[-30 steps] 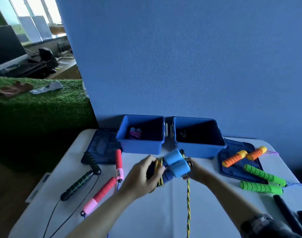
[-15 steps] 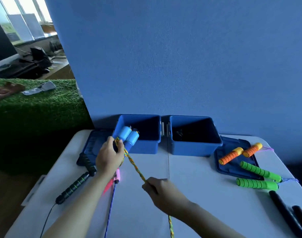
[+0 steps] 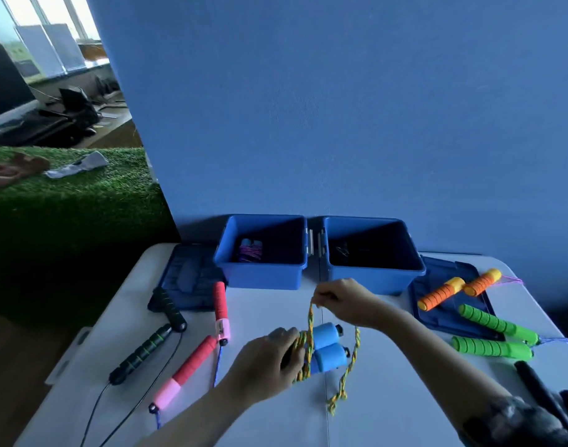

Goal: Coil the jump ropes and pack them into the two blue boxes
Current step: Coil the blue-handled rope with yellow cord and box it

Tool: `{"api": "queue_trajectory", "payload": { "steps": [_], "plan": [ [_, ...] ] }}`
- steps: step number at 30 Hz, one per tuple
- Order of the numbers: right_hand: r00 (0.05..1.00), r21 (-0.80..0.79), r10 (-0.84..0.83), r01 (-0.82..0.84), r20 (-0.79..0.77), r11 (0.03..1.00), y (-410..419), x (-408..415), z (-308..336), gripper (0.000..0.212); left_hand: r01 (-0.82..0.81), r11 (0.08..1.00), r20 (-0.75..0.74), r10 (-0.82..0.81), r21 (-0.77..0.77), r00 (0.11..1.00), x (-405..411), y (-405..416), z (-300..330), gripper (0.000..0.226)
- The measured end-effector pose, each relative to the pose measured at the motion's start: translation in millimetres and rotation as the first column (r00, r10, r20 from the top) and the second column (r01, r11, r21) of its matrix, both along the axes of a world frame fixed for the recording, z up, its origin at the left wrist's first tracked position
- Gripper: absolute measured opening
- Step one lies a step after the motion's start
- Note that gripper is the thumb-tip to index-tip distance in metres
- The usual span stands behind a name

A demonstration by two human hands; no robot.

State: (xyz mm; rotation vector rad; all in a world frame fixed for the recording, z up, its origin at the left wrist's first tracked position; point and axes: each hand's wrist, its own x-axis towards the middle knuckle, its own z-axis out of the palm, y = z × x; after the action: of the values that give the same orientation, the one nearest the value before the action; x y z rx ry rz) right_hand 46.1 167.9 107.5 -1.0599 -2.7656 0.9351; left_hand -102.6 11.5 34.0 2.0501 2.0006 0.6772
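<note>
The yellow-and-green braided jump rope (image 3: 309, 321), soft, light and limp, is best taken at its two stiff blue foam handles (image 3: 327, 346), which the left hand (image 3: 263, 359) grips above the white desk (image 3: 389, 382), while the right hand (image 3: 339, 298) pinches a loop just above.

The right blue box's (image 3: 374, 275) dark contents are unreadable, and black handles (image 3: 540, 387) run off the lower-right edge.
</note>
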Motion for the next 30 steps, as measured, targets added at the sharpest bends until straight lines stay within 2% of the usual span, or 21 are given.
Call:
{"api": "queue_trajectory", "payload": {
  "steps": [3, 5, 9, 12, 14, 16, 17, 18, 21, 24, 25, 28, 30],
  "plan": [
    [0.996, -0.169, -0.031, 0.016, -0.084, 0.985, 11, 8, -12, 0.016, 0.043, 0.999, 0.220, -0.049, 0.034, 0.974, 5, -1, 16, 0.022],
    [0.972, -0.350, -0.145, 0.073, -0.185, 0.934, 8, 13, -14, 0.018, 0.013, 0.998, 0.355, -0.035, 0.064, 0.934, 6, 1, 28, 0.019],
    [0.909, -0.508, -0.319, 0.148, -0.269, 0.849, -9, 20, -16, 0.038, -0.053, 0.989, 0.548, -0.033, 0.141, 0.836, 6, 6, 49, 0.017],
    [0.887, -0.596, -0.368, 0.140, -0.279, 0.791, -19, 11, -36, 0.036, -0.240, 0.957, 0.620, 0.091, 0.162, 0.779, 6, 14, 61, 0.016],
    [0.891, -0.630, -0.380, 0.151, -0.247, 0.762, -31, 2, -48, 0.034, -0.423, 0.898, 0.713, 0.219, 0.119, 0.666, 0, 24, 66, 0.017],
    [0.891, -0.648, -0.390, 0.156, -0.234, 0.745, -46, -4, -57, 0.032, -0.536, 0.844, 0.755, 0.336, 0.025, 0.564, -14, 33, 67, 0.035],
    [0.889, -0.652, -0.393, 0.156, -0.234, 0.742, -53, -6, -60, 0.030, -0.565, 0.825, 0.748, 0.377, -0.004, 0.546, -22, 37, 63, 0.043],
    [0.898, -0.649, -0.385, 0.164, -0.214, 0.743, -60, -7, -63, 0.030, -0.589, 0.808, 0.715, 0.410, 0.004, 0.567, -32, 39, 58, 0.048],
    [0.933, -0.585, -0.333, 0.196, -0.134, 0.787, -78, -8, -64, 0.029, -0.603, 0.791, 0.496, 0.485, 0.103, 0.720, -61, 39, 38, 0.054],
    [0.972, -0.286, -0.203, 0.161, -0.122, 0.945, -85, -3, -55, 0.021, -0.608, 0.791, 0.325, 0.556, 0.076, 0.765, -76, 34, 25, 0.064],
    [0.978, -0.204, -0.161, 0.132, -0.130, 0.970, -85, -2, -51, 0.022, -0.598, 0.800, 0.271, 0.565, 0.052, 0.779, -77, 32, 23, 0.063],
    [0.994, -0.075, -0.055, 0.048, -0.098, 0.996, -87, -3, -32, 0.025, -0.546, 0.837, 0.159, 0.543, -0.031, 0.824, -71, 27, 9, 0.056],
    [0.999, 0.062, 0.022, -0.019, -0.047, 0.998, -84, -7, -23, 0.026, -0.484, 0.870, 0.112, 0.492, -0.091, 0.863, -64, 24, 1, 0.061]
  ]
}}
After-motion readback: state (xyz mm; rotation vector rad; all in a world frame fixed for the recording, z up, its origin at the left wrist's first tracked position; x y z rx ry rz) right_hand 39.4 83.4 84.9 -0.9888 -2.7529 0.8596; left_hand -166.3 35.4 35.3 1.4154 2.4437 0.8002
